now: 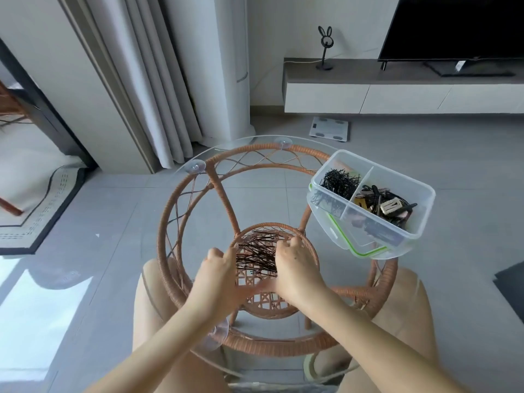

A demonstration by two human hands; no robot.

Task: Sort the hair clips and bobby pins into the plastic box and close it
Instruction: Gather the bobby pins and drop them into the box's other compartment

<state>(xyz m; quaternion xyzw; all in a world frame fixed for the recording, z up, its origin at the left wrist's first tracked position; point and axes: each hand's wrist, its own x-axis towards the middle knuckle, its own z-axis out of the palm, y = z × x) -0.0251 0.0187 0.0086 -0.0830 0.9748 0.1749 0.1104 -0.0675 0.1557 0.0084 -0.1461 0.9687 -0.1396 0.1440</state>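
Gathering the loose bobby pins (256, 256) is the step in hand, judging by how both hands are closing in on the dark pile from opposite sides on the glass-topped bench (163, 231). The left hand (218, 269) is cupping the pile from 9 o'clock, its fingers curving under the near edge; their tips are hidden, so whether they are clamping on anything I cannot tell. The right hand (295, 265) is pressing in from 3 o'clock, its fingers curling down and pinching into the pins. Corralling from two sides probably keeps the thin, slippery pins from scattering across the glass.

At 2 o'clock from the hands, the plastic box (422, 211) is standing open on its green-sealed lid (354, 246), likely parked there so it stays within reach for closing. Its divider is keeping the sorted bobby pins (338, 181) in the left compartment apart from the hair clips (388, 207) in the right. The loose pile is still needing transfer before the lid goes on.
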